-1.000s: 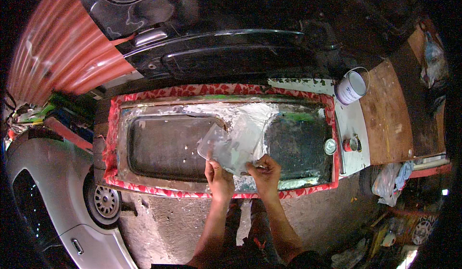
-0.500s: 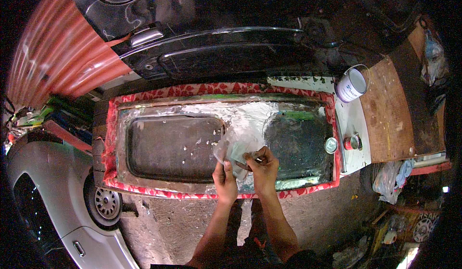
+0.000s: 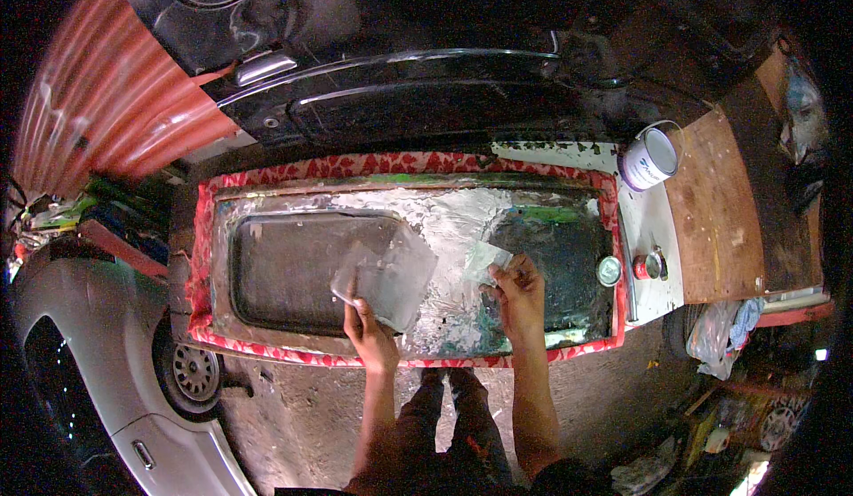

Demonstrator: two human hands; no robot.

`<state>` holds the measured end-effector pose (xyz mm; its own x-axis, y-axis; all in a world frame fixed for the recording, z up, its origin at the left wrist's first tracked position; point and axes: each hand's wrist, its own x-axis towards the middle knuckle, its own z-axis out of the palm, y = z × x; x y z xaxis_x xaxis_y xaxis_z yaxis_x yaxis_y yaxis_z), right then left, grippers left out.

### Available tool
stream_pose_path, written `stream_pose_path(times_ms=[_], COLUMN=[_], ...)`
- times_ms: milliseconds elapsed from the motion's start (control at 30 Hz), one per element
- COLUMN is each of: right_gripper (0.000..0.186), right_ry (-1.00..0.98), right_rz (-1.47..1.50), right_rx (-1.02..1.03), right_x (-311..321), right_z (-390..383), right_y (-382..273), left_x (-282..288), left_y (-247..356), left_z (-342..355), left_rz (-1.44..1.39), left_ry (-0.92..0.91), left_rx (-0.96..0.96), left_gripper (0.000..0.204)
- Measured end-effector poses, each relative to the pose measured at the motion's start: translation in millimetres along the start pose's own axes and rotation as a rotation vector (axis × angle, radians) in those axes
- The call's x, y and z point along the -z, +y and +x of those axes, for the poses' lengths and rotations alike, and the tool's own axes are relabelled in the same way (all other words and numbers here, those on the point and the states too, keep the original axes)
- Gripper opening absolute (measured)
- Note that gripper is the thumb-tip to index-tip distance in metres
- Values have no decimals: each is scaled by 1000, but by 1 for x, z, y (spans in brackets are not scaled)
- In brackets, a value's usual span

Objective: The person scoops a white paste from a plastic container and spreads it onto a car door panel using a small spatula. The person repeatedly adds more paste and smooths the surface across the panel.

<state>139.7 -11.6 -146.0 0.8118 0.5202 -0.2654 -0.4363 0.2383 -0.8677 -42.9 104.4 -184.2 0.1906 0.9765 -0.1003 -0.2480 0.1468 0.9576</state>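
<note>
My left hand grips a translucent, roughly square mixing board by its near edge, thumb on top. Pinched in my right hand is a small pale spreader, held low over the panel. Both are above a worn vehicle panel with two dark recessed areas. White filler is smeared across the strip between the recesses and along part of the far edge. Whether the spreader touches the filler, I cannot tell.
Red-and-white patterned cloth borders the panel. To the right stand a large paint can, a small red tin and a round lid. A black vehicle body lies beyond; a silver car is at left.
My hands have moved apart: the left one, with the board, to the left, and the right one, with the spreader, to the right and slightly farther away. More of the filler now shows between them.
</note>
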Motion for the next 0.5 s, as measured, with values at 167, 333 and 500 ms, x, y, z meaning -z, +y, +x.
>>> stream_pose_path(times_ms=[167, 333, 500], right_gripper=[18, 15, 15], right_ry=[1, -112, -277], right_rz=[-485, -469, -797], right_rx=[85, 76, 185], right_x=[2, -8, -15], right_z=[18, 45, 78], right_y=[8, 31, 53], left_x=[8, 18, 28], left_y=[8, 8, 7], left_z=[14, 20, 21], left_rz=[-144, -96, 9], left_ry=[65, 105, 123], left_rx=[-43, -70, -24], left_gripper=[48, 50, 56])
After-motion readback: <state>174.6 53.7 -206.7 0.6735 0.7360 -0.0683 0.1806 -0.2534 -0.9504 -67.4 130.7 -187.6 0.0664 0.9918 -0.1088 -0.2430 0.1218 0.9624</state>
